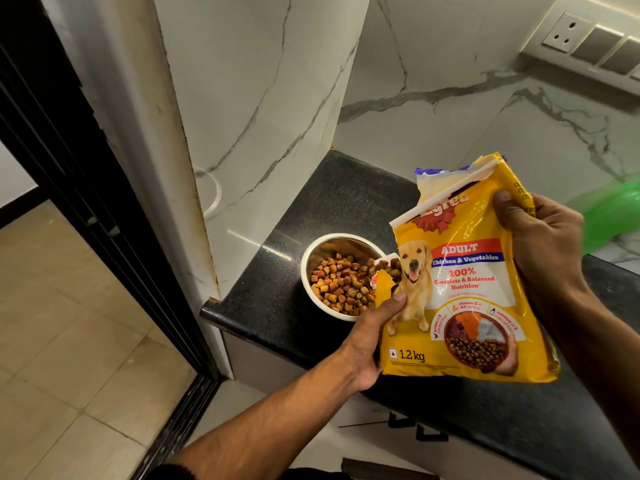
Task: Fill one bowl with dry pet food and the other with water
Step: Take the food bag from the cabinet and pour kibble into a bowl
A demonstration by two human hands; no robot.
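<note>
A home kitchen: black granite counter (311, 216), marble-look wall tiles (433, 81), wall socket (564, 32).

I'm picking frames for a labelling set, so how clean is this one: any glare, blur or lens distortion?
Head view: wide-angle bending curves the door frame and marble wall; a glare streak sits on the black counter by the steel bowl; the green bag at the right edge is smeared; the kibble and the print on the dog food bag read sharp.
</note>
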